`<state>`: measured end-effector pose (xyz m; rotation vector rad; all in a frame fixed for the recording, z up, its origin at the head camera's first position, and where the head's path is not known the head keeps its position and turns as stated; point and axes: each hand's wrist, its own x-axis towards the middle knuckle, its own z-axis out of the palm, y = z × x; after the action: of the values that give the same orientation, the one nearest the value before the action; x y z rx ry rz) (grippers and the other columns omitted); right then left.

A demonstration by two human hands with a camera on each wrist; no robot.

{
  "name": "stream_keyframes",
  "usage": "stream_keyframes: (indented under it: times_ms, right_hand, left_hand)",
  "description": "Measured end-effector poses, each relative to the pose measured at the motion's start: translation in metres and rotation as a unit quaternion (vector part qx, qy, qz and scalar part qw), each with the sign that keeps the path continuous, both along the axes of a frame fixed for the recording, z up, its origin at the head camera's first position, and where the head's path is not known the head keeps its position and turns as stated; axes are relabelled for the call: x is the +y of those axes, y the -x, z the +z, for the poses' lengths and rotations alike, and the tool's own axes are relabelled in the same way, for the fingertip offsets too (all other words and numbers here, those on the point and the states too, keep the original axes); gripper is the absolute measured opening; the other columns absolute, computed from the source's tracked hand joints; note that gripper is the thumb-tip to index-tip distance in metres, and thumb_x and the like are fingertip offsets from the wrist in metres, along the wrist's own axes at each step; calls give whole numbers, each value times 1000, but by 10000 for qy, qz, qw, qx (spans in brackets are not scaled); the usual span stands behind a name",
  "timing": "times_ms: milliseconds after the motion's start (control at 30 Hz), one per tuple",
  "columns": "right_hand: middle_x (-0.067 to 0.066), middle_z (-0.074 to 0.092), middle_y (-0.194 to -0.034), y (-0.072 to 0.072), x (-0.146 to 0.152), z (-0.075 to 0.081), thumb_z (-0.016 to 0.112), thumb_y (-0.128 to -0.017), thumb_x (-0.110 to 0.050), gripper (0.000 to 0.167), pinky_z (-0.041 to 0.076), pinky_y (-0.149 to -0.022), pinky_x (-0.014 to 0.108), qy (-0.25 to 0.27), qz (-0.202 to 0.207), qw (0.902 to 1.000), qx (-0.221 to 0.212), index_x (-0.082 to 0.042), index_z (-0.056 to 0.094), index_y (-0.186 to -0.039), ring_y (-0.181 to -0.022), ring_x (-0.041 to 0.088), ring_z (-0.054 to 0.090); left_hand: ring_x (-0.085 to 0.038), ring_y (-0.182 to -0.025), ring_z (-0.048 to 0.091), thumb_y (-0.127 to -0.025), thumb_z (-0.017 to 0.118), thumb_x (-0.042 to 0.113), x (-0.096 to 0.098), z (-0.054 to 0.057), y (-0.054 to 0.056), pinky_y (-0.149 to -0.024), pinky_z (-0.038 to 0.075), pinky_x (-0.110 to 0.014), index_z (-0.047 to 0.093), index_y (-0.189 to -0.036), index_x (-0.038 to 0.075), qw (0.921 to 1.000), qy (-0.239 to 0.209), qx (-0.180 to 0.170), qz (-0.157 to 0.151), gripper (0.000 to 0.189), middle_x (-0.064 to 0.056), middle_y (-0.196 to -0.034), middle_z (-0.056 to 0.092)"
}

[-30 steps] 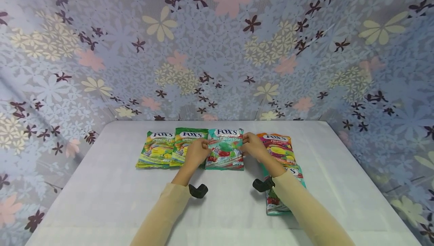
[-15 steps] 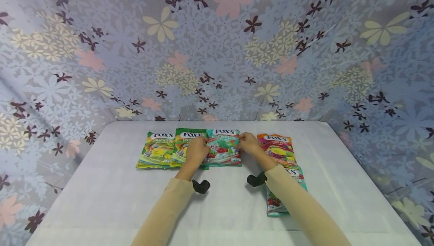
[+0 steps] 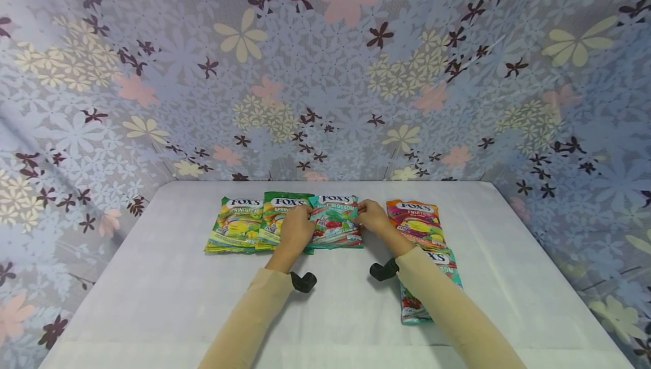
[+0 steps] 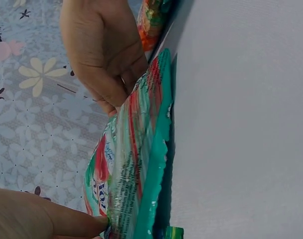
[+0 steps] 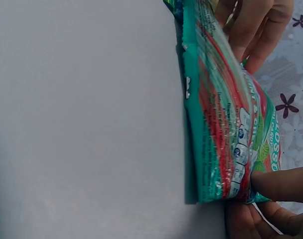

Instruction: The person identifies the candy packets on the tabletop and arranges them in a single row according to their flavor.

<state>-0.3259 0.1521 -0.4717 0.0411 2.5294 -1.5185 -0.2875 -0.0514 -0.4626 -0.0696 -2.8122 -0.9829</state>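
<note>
A teal and red Fox's Mint Blossom candy bag (image 3: 335, 223) lies face up between both hands, its left edge meeting the neighbouring green bag. My left hand (image 3: 296, 226) pinches its left side; in the left wrist view the thumb (image 4: 81, 224) presses on the wrapper near the logo. From the other side my right hand (image 3: 375, 216) pinches the right edge. The right wrist view shows that thumb (image 5: 286, 184) on top of the bag and fingers below its edge. The left hand partly covers a green Spring Tea candy bag (image 3: 268, 228).
Another Spring Tea bag (image 3: 235, 228) lies at the row's left end. Right of my right hand sits an orange and purple Fruits bag (image 3: 417, 222), with a second teal bag (image 3: 447, 267) below it, partly under my right sleeve. The white table (image 3: 168, 290) meets a floral backdrop (image 3: 325, 103).
Both hands have shifted the Mint Blossom bag left and slightly away from me, up against the green Spring Tea bag. In the last half second they have barely moved.
</note>
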Motion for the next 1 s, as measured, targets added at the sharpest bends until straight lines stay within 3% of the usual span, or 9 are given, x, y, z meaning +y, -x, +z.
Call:
stream_keyframes:
  times_ms: [267, 433, 600, 800, 1000]
  right_hand:
    - [24, 55, -114, -3, -1, 0, 65, -88, 0, 41, 54, -74, 36, -340, -52, 9993, 113, 11, 50, -124, -98, 34, 58]
    - [26, 55, -120, -6, 0, 1, 67, -87, -4, 47, 54, -73, 36, -527, -81, 9981, 293, 11, 49, -129, -98, 34, 59]
    - [29, 53, -124, -13, 5, 2, 68, -87, -4, 50, 55, -72, 37, -238, -52, 9990, 382, 11, 48, -131, -99, 36, 60]
    - [28, 53, -125, -32, 19, 8, 65, -89, -6, 49, 55, -73, 39, -3, 199, 9982, 559, 9, 48, -133, -99, 36, 62]
    - [28, 54, -123, -59, 41, 16, 66, -89, -6, 48, 54, -77, 39, 19, 314, 9971, 694, 9, 49, -132, -101, 36, 60]
  left_hand:
    - [-32, -89, 65, -87, 66, 3, 5, -3, -3, -63, 54, -44, 69, -113, 0, 9993, 311, 181, 68, 27, -17, -105, 66]
    - [-33, -89, 63, -83, 65, -2, 9, -6, -6, -60, 53, -43, 69, -112, 0, 9963, 424, 740, 101, 30, -19, -103, 64]
    - [-35, -95, 62, -81, 69, -2, 18, 0, -16, -62, 53, -42, 69, -111, 2, 9917, 309, 1244, 40, 30, -19, -106, 63]
    - [-22, -77, 63, -86, 71, 6, 35, 8, -36, -47, 46, -29, 68, -111, 5, 9930, 38, 1144, -279, 26, -14, -110, 63]
    - [-9, -64, 55, -85, 70, 7, 54, 10, -58, -50, 43, -24, 69, -106, 6, 9917, -403, 812, -909, 21, -4, -91, 63]
